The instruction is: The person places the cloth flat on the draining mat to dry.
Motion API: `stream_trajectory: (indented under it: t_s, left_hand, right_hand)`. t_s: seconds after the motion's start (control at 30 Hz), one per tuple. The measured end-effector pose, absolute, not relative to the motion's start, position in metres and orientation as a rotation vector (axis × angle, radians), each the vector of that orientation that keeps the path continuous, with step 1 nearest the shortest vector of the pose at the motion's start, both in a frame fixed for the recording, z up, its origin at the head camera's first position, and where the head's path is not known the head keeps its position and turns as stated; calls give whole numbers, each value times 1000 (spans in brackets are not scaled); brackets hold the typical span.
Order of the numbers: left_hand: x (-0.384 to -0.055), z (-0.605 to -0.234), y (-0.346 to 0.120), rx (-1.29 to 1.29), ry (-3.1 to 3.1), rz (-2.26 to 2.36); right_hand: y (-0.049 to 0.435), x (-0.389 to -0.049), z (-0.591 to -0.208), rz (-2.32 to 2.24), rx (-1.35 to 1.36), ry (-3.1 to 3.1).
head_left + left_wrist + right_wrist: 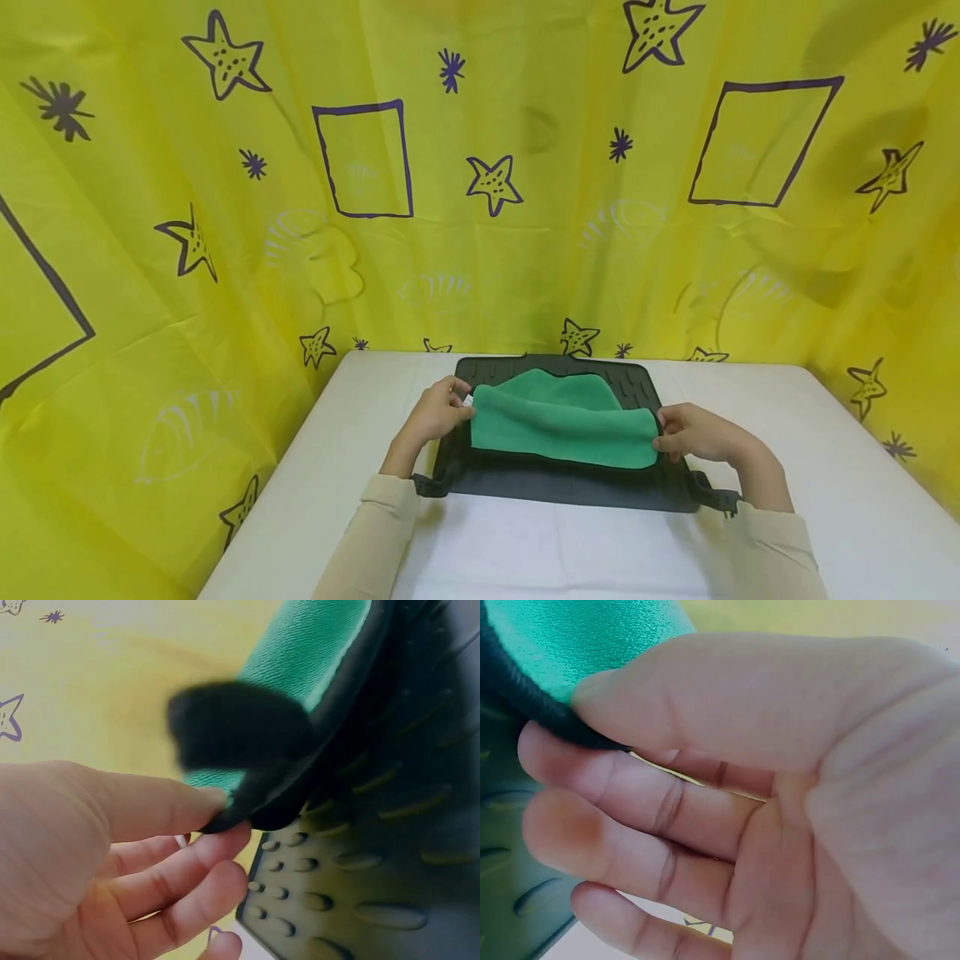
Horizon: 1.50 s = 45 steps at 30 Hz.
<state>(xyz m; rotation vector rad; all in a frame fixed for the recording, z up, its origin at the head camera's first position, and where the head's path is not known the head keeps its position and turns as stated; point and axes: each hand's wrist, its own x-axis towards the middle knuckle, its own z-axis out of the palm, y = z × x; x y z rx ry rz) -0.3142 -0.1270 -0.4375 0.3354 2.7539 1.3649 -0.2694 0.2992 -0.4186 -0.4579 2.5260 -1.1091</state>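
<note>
A green cloth (562,425) with dark edging stretches between my two hands over a black textured mat (570,487). Its back part rises in a soft fold. With thumb and fingers, my left hand (438,408) pinches the cloth's left end. There the left wrist view shows a black strip (240,727) standing out from the edge, and a small white tag (468,401) shows in the head view. The right end is pinched between thumb and fingers of my right hand (693,432). In the right wrist view the dark edging (532,697) runs under the thumb.
Under the mat is a white table (360,417). A yellow curtain (555,275) with stars and squares hangs behind and at both sides. Raised drop-shaped bumps (390,915) cover part of the mat. Black wrist straps (431,486) sit at the cuffs.
</note>
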Motion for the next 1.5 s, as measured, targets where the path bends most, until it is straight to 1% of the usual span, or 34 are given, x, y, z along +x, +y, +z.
stream_trajectory:
  t_s: [0.17, 0.47, 0.63, 0.87, 1.2, 1.5]
  left_hand:
    - [-313, -438, -130, 340, 2694, 1257]
    - [-315, -449, -133, 392, 2650, 1063]
    - [-316, -450, -133, 396, 2655, 1059]
    - [-316, -451, -133, 395, 2646, 1060]
    - [-317, -448, -136, 407, 2605, 1060]
    - [-317, -452, -136, 426, 2615, 1027]
  right_hand:
    - [300, -270, -421, -1127, -480, 2500]
    - [305, -273, -426, -1092, -462, 2491]
    - [305, -274, -426, -1105, -466, 2499]
    - [298, -279, -437, -1070, -503, 2502]
    - [299, -274, -430, -1055, -467, 2487]
    - [302, -276, -434, -1056, -430, 2518]
